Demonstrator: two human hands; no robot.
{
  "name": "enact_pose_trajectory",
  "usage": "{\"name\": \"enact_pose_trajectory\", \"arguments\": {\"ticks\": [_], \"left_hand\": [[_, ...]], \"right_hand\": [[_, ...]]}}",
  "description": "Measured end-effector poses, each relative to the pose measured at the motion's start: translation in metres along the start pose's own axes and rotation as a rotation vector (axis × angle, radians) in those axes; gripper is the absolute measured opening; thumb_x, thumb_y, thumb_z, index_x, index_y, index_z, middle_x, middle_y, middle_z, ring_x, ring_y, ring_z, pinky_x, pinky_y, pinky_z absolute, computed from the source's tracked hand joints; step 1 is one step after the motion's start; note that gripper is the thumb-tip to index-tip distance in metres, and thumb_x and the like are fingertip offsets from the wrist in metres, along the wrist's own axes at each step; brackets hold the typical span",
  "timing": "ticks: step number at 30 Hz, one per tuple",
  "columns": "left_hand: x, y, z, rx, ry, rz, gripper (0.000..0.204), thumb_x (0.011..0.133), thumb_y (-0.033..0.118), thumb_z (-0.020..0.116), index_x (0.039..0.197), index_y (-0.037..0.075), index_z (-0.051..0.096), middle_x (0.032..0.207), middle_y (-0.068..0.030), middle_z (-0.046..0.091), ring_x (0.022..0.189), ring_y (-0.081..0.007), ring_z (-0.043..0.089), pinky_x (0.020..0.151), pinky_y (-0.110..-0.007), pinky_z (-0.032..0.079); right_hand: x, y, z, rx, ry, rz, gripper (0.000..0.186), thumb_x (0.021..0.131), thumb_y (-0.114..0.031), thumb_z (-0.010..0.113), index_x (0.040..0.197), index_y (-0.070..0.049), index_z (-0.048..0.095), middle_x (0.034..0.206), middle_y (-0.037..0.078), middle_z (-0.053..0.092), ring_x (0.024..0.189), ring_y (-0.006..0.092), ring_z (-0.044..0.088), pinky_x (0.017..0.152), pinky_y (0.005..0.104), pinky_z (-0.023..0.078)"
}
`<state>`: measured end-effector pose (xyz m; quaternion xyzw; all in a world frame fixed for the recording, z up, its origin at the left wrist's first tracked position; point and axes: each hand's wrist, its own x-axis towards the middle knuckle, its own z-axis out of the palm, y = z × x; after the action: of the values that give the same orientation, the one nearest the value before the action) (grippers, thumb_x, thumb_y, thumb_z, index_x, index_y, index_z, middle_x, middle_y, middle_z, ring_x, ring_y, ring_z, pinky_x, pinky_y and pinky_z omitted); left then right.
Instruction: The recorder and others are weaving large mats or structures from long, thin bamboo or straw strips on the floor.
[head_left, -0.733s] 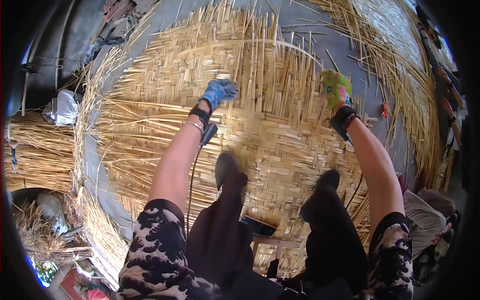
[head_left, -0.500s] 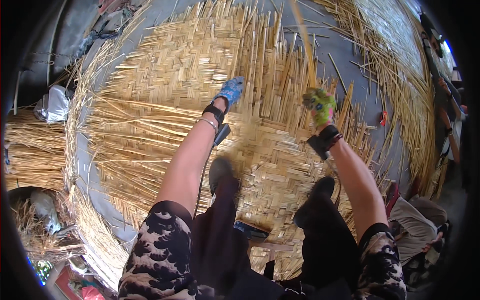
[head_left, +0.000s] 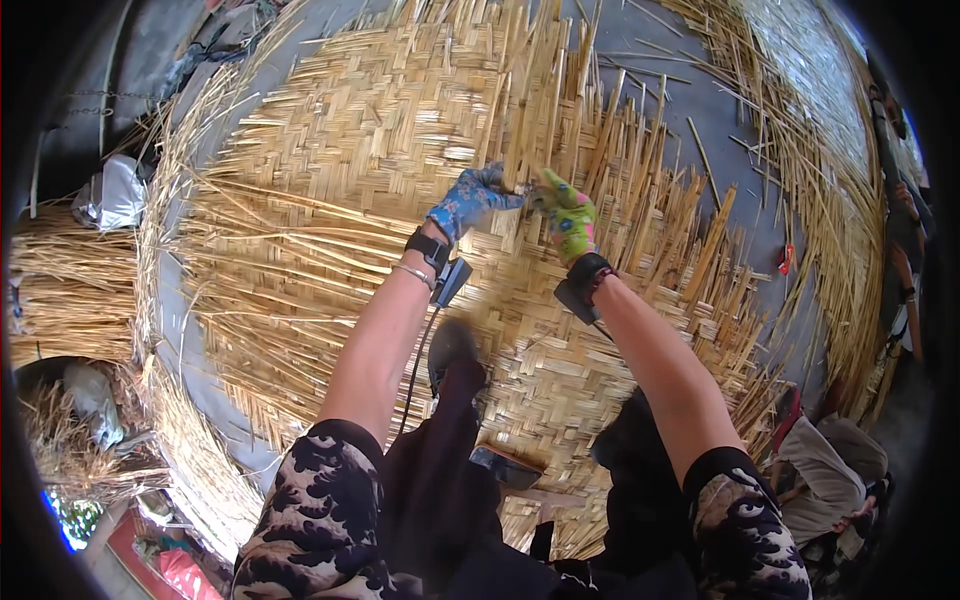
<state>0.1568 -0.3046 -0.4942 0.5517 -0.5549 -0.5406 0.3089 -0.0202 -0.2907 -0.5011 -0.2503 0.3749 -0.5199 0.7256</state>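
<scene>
A large mat [head_left: 545,345] of flattened yellow reed strips in a herringbone weave lies under me. My left hand [head_left: 470,203], in a blue floral glove, is closed with bent fingers at a reed strip above the weave. Close by on the right, my right hand [head_left: 568,215], in a green floral glove, pinches the reed strip [head_left: 532,130], which runs up and away, blurred by motion. The fingertips nearly meet, and what lies between them is partly hidden. Loose unwoven strip ends [head_left: 290,245] fan out at the mat's left; others stand along its right edge.
My shoe [head_left: 452,350] rests on the mat, with a dark flat phone-like object [head_left: 507,466] between my legs. Reed bundles [head_left: 72,285] lie at the left. Another mat [head_left: 790,130] lies at the far right. A person [head_left: 825,465] in light trousers sits at the lower right.
My right hand has moved left to beside my left hand, bringing the raised reed strip inward. My left hand has turned, its fingers now bent toward the right hand.
</scene>
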Motion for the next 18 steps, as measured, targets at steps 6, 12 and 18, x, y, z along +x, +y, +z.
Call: {"name": "enact_pose_trajectory", "arguments": {"ticks": [6,12,18], "left_hand": [[-0.019,0.009,-0.018,-0.345,0.062,0.231,0.031,0.071,-0.002,0.061,0.102,0.002,0.056,0.087,-0.0049,0.061,0.079,-0.0094,0.056,0.074,-0.021,0.046],[-0.023,0.013,-0.02,-0.711,0.422,-0.163,0.024,0.074,-0.002,0.057,0.098,0.002,0.059,0.084,-0.0038,0.062,0.072,-0.0097,0.057,0.062,-0.02,0.047],[-0.03,0.007,-0.052,-0.548,0.697,-0.155,0.022,0.08,0.003,0.045,0.099,-0.003,0.055,0.093,-0.0104,0.059,0.078,-0.0166,0.057,0.071,-0.027,0.047]], "right_hand": [[0.033,0.039,-0.029,0.194,-0.147,0.598,0.031,0.083,-0.023,0.044,0.108,-0.006,0.051,0.088,0.005,0.059,0.073,0.0197,0.057,0.062,0.0322,0.046],[0.046,0.013,-0.102,-1.204,-0.606,-0.072,0.037,0.075,-0.023,0.054,0.109,-0.01,0.05,0.093,0.008,0.06,0.076,0.023,0.058,0.065,0.0334,0.047],[0.0,-0.059,-0.125,-0.133,-0.501,0.444,0.035,0.081,-0.011,0.048,0.114,-0.001,0.043,0.11,0.015,0.051,0.102,0.0251,0.05,0.09,0.0343,0.039]]}}
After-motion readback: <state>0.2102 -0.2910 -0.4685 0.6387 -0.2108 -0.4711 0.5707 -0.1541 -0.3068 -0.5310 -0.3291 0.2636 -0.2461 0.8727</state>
